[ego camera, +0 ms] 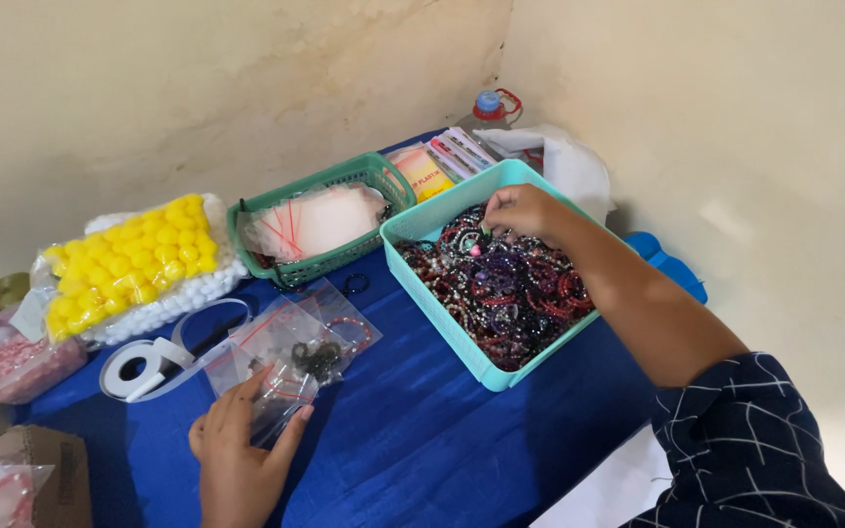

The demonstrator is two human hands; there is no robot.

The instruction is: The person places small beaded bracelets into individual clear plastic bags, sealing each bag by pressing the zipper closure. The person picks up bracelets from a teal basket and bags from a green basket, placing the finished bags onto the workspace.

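Desk (422,440) under a blue cloth, pushed into a corner of cream plaster walls.

Largest item on it: turquoise rectangular plastic basket (442,323), right of centre, heaped with beaded bracelets (511,293) in dark red, purple and black beads, tangled together. Behind and left of it, touching at one corner, a green plastic mesh basket (266,256) with clear zip bags stacked inside. Far left, a clear bag of yellow and white pompoms (134,264). Beside it a roll of white ribbon (144,367), tail uncoiled. Flat card packets and a capped bottle sit in the far corner, partly hidden.

Step in hand, as I read it: picking one bracelet out of the heap for bagging.

Right hand (525,210) is in the far end of the turquoise basket, fingers (493,221) pinched nearly closed on a bracelet at the top of the pile. Exactly which strand it has, can't tell; the pile is too tangled there.

Left hand (237,455) lies flat on the small clear zip bags (290,352) spread on the cloth just left of the turquoise basket. Fingers extended, thumb splayed, pinning the nearest bag, not gripping. One bag shows a dark bracelet inside, another a reddish one.

Next move probably needs: a clean lift so neighbouring strands don't drag out, then the left hand switching from pinning to opening a bag mouth.
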